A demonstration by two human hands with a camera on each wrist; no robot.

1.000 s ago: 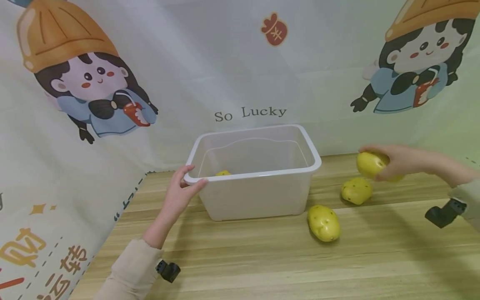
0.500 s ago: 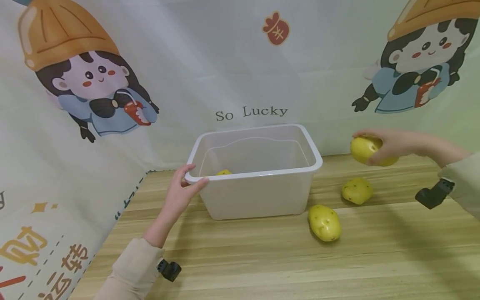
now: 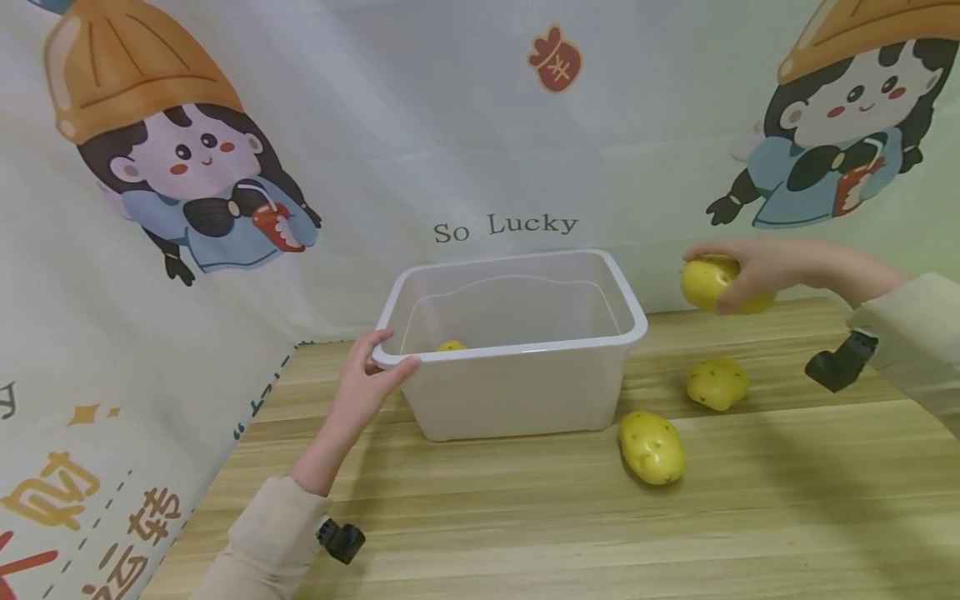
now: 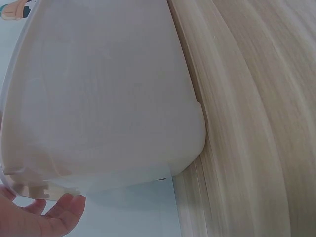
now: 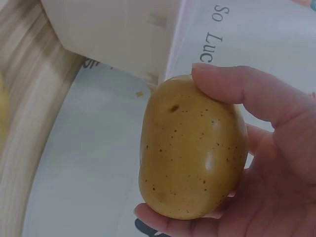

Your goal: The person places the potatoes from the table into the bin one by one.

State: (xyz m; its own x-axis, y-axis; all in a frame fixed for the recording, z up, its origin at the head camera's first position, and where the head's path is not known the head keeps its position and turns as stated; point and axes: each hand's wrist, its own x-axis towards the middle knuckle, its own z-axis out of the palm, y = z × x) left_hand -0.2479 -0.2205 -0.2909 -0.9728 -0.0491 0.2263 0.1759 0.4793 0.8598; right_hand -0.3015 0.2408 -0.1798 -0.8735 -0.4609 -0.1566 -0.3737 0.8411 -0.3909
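A white plastic bin (image 3: 517, 392) stands on the wooden table, with part of one yellow potato (image 3: 451, 344) showing inside it. My left hand (image 3: 362, 385) grips the bin's front left corner, fingers and thumb over the rim; the left wrist view has its fingertips (image 4: 69, 210) by the bin's edge. To the right of the bin my right hand (image 3: 780, 271) holds a yellow potato (image 5: 192, 148) in the air, thumb on one side and fingers on the other. Below it on the table lie two more potatoes, one nearer the front (image 3: 651, 447) and one farther back (image 3: 717, 384).
A white cloth (image 3: 360, 108) printed with cartoon figures and lettering hangs behind the table and spreads down the left side. The wooden table top (image 3: 525, 517) extends in front of the bin. Small black cameras sit on both wrists.
My right hand has lifted the potato higher and carried it left, toward the bin. The left hand keeps its grip on the corner, and the bin stays in place.
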